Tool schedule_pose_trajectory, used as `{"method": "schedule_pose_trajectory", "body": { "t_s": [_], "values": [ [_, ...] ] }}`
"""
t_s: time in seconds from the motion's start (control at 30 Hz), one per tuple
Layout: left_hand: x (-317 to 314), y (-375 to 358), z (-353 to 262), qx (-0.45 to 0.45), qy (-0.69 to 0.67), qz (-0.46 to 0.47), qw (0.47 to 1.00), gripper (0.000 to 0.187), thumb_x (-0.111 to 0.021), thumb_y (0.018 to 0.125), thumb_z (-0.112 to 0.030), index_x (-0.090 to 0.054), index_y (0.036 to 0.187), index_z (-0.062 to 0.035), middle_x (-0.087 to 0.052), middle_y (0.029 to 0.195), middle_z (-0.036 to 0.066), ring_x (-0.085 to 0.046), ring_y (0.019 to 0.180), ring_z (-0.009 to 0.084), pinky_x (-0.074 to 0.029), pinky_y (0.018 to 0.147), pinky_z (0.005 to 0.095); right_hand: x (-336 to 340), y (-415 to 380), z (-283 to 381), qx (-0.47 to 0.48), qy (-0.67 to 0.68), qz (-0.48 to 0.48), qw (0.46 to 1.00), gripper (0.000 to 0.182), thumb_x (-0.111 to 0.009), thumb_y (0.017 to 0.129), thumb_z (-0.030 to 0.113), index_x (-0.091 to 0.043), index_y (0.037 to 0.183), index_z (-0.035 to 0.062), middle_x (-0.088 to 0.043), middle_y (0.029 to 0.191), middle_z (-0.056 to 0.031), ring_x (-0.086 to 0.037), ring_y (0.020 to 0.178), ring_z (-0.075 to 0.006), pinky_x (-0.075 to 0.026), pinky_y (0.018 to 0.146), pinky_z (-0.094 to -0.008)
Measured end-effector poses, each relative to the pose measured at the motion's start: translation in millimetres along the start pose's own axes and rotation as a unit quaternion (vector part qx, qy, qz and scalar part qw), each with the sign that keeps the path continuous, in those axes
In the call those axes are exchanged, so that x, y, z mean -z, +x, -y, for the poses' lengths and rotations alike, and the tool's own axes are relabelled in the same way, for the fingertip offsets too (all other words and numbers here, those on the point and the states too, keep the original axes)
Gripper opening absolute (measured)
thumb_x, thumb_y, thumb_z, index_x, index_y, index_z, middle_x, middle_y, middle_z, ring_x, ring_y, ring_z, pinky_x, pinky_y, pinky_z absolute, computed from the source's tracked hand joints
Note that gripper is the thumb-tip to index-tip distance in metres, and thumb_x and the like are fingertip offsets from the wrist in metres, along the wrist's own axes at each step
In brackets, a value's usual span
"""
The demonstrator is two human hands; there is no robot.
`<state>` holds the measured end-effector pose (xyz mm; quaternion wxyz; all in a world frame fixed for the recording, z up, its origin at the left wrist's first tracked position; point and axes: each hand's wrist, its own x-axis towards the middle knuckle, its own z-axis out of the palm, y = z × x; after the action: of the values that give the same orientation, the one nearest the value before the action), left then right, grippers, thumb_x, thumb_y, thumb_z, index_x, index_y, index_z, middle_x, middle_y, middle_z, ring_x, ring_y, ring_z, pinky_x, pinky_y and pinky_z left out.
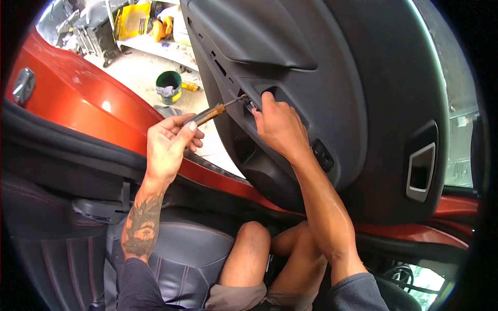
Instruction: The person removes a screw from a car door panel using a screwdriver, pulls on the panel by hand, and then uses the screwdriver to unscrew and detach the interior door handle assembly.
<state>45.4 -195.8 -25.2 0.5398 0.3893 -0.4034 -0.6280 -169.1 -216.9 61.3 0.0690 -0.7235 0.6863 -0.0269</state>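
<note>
A screwdriver (207, 114) with an orange and dark handle lies in the fingers of my left hand (170, 142), pinched by the thumb. Its thin shaft points up and right, and the tip is at a small opening in the black door panel (332, 78). My right hand (280, 122) is closed at the door's pull recess beside that tip, with the index finger reaching into the recess and the thumb by a small dark part (249, 103). What the right fingers grip is too small to make out.
Below my right wrist is a switch panel (322, 154). The red car body (98, 103) runs along the left. A black seat (181, 254) lies beneath my arms. Outside, a green bucket (169, 80) stands on the floor near a shelf (161, 52) with tools.
</note>
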Motion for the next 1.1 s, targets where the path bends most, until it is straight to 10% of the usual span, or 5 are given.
{"method": "schedule_pose_trajectory", "body": {
  "t_s": [0.5,0.6,0.73,1.0,1.1],
  "values": [
    [5,20,-10,0.096,0.248,0.113,0.957,0.021,-0.05,0.096,-0.011,-0.062,0.104,0.0038,-0.059,0.075,0.0,-0.052,0.061,0.0057,-0.042,0.055,0.0198,-2,-5,0,-0.008,0.077,-0.035,0.996,0.029,-0.061,0.083,0.024,-0.059,0.096,-0.0016,-0.064,0.093,-0.0251,-0.061,0.091,-0.0452,-0.047,0.083,-0.0507],
    [-4,21,-21,0.091,0.257,0.101,0.957,0.022,-0.051,0.095,-0.01,-0.061,0.109,0.0043,-0.059,0.076,0.0,-0.051,0.06,0.0059,-0.042,0.056,0.0199,-38,-22,24,0.049,0.275,-0.462,0.842,0.018,-0.063,0.079,0.015,-0.061,0.092,0.0023,-0.056,0.082,-0.0139,-0.056,0.085,-0.0345,-0.044,0.081,-0.0418],
    [-2,21,-26,0.089,0.274,0.119,0.95,0.025,-0.051,0.095,-0.01,-0.063,0.111,0.0043,-0.06,0.074,-0.001,-0.052,0.059,0.0055,-0.043,0.055,0.0201,-95,-26,75,-0.195,0.553,-0.223,0.779,0.044,-0.066,0.086,0.036,-0.063,0.088,-0.0082,-0.066,0.077,-0.0184,-0.064,0.07,-0.0258,-0.049,0.068,-0.0376],
    [-3,21,-35,0.119,0.275,0.145,0.943,0.026,-0.055,0.096,-0.02,-0.063,0.102,0.0043,-0.063,0.077,0.003,-0.053,0.06,0.0063,-0.043,0.054,0.0197,-100,0,68,-0.164,0.702,-0.119,0.683,0.039,-0.069,0.087,0.031,-0.064,0.072,-0.0044,-0.061,0.066,-0.0035,-0.049,0.06,-0.0085,-0.04,0.055,-0.0281],
    [-1,32,-50,0.325,0.007,0.208,0.923,0.036,-0.055,0.096,-0.035,-0.056,0.098,0.001,-0.061,0.077,0.008,-0.053,0.056,0.0112,-0.039,0.045,0.022,-102,3,64,-0.144,0.75,-0.096,0.638,0.035,-0.07,0.087,0.027,-0.063,0.071,-0.0043,-0.061,0.067,-0.0034,-0.052,0.063,-0.0085,-0.043,0.058,-0.0278]
  ]
}}
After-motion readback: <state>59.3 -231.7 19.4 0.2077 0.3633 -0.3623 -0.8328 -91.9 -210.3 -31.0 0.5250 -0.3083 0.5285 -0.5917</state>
